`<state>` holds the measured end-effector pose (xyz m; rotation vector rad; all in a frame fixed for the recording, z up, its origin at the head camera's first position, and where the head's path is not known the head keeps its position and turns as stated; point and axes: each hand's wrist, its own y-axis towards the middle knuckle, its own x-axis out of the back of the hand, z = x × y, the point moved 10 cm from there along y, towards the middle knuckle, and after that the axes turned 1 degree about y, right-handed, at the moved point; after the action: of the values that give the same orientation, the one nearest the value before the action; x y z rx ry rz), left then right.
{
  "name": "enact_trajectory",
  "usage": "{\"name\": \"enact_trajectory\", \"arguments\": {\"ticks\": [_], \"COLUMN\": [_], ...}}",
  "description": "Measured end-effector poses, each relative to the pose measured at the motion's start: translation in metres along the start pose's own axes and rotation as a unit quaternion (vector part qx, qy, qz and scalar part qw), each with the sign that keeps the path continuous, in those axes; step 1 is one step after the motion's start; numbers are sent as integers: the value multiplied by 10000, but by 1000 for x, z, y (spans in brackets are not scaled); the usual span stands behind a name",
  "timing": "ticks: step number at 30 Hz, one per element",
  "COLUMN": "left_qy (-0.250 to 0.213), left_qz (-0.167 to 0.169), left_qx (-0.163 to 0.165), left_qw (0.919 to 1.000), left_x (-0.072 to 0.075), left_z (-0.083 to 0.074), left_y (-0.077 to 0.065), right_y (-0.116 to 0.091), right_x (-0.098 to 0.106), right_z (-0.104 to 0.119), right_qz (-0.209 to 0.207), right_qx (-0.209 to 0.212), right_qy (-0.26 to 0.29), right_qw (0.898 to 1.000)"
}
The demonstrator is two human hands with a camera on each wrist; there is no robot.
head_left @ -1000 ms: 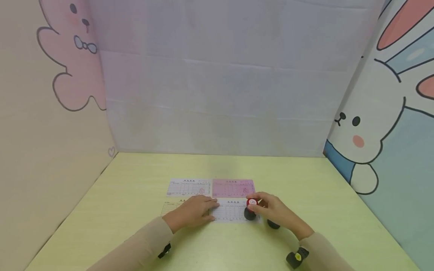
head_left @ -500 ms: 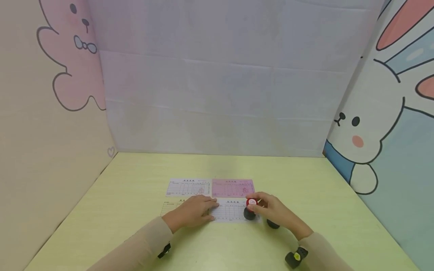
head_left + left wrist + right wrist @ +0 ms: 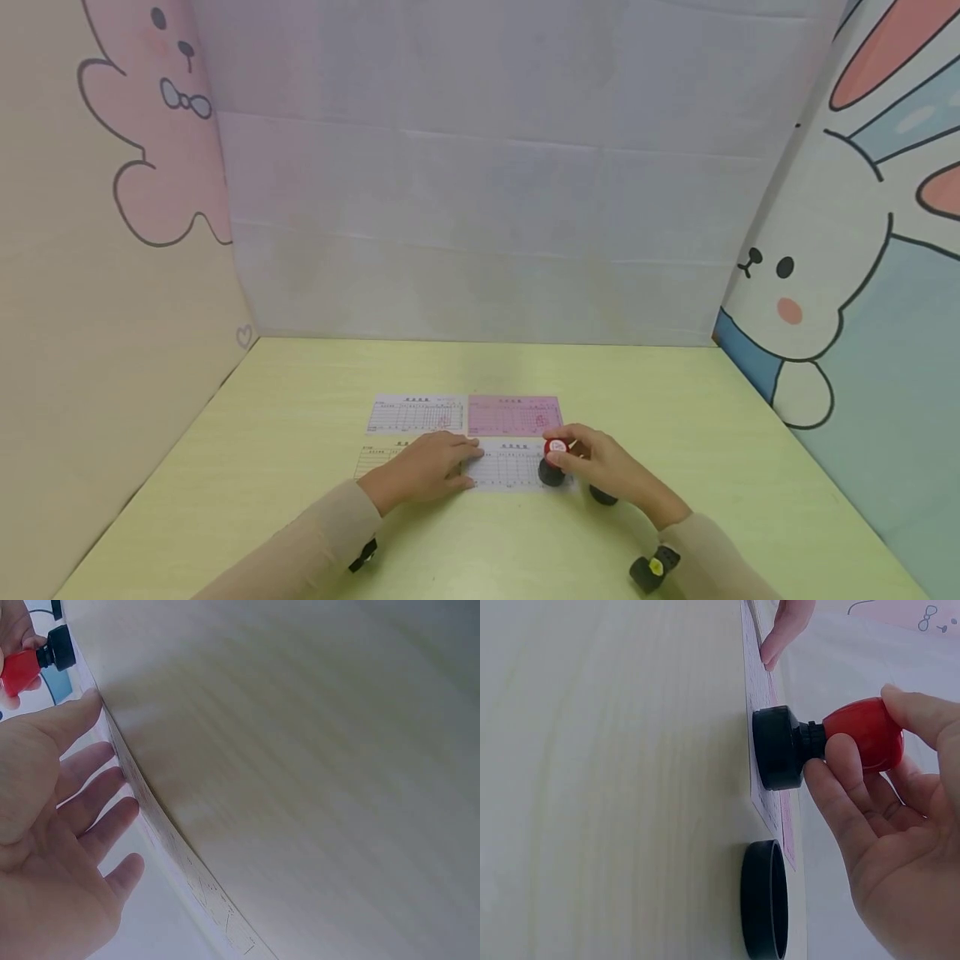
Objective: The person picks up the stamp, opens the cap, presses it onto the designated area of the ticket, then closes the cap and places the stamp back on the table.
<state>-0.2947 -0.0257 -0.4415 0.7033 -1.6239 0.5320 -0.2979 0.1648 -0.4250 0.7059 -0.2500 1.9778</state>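
Note:
My right hand (image 3: 609,465) grips the red handle of a stamp (image 3: 864,733) with thumb and fingers. The stamp's round black base (image 3: 778,748) stands on the right part of the near white printed form (image 3: 506,467). On that form's left edge rest the fingertips of my left hand (image 3: 423,471), fingers extended. Under and beside the left hand lies a yellowish form (image 3: 372,458), partly covered. Beside my right hand, a round black cap (image 3: 765,900) lies on the table, mostly hidden by the hand in the head view.
Behind the near forms lie another white form (image 3: 415,414) and a pink form (image 3: 515,416), both with red marks at their right ends. The pale yellow table (image 3: 315,367) meets a white back wall (image 3: 480,183) and side walls with cartoon animals.
Both hands, the stamp and the forms keep their places. Only the head view has shifted very slightly.

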Motion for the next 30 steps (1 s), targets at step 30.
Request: {"name": "enact_trajectory", "arguments": {"ticks": [30], "left_qy": [115], "left_qz": [55], "left_qx": [49], "left_qw": [9999], "left_x": [-5], "left_z": [3], "left_y": [2], "right_y": [1], "right_x": [-1], "right_z": [-1], "right_qz": [43], "right_qx": [34], "right_qy": [-22], "right_qw": [10000]}}
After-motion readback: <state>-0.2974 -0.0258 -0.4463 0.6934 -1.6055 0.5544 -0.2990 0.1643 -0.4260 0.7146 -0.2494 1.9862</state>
